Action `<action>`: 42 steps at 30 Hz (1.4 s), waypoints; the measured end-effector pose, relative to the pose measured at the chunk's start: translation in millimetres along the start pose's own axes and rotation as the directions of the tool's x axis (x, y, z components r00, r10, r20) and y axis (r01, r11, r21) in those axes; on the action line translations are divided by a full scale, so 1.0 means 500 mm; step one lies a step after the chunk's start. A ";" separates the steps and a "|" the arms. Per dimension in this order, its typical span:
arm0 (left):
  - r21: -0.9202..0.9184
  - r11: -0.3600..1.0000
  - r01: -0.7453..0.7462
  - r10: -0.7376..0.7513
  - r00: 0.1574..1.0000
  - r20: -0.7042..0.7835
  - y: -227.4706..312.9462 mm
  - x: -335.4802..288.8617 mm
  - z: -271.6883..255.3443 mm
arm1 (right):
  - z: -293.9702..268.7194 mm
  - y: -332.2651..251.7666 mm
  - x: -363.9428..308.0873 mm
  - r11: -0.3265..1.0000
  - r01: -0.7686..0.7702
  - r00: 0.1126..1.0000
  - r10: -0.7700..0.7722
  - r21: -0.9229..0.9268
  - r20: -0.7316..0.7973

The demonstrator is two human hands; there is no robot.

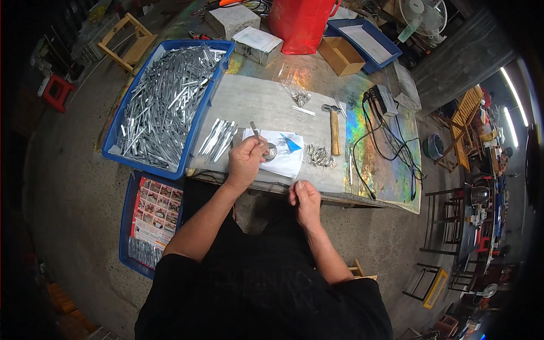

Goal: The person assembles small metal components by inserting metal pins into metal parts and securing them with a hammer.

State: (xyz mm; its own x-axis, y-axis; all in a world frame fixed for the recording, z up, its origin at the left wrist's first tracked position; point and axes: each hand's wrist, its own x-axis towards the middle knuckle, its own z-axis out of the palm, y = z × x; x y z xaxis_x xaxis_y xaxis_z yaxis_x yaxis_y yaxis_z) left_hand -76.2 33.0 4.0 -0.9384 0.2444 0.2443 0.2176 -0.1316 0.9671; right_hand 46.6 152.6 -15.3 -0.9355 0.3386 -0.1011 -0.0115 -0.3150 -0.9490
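My left hand [245, 163] is closed around a slim metal strip [254, 127], whose narrow end sticks up above the fingers. Beneath and beside those fingers a small round metal piece [271, 152] rests on a white paper pad [289, 166]. A blue scrap [292, 144] lies on the pad. At the table's front edge, my right hand [306, 202] has its fingers curled together; whatever may be in them is hidden. Just beyond it is a pile of small shiny metal pieces [321, 156]. Several flat metal strips [217, 140] lie left of the pad.
A blue tray [182, 162] heaped with metal strips stands at left; a lower blue tray [129, 226] holds more. A hammer [335, 133], a clear bag of small parts [301, 97], black cables [381, 139], a cardboard box [341, 62] and a red bag [297, 28] occupy the table.
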 end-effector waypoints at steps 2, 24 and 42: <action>0.013 1.000 -0.007 0.007 1.000 -0.004 0.003 -0.002 -0.003 | -0.018 -0.017 0.025 0.986 0.077 0.996 -0.082 -0.149 -0.028; 0.387 0.816 -0.428 0.365 0.902 0.229 0.020 0.010 -0.004 | -0.164 -0.178 0.280 0.698 -0.150 0.981 0.018 -0.700 -0.193; 0.379 0.800 -0.465 0.419 0.885 0.201 0.017 0.006 -0.008 | 0.057 -0.387 0.001 0.289 0.500 0.863 -0.094 -0.816 0.496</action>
State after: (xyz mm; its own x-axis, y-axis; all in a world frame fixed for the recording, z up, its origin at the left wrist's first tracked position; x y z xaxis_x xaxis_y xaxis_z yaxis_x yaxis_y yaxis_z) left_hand -78.1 28.8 12.7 -0.6853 0.3547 0.6361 0.7124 0.1452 0.6866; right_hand 38.5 188.6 176.8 -0.9817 -0.1178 0.1496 -0.1829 0.8020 -0.5686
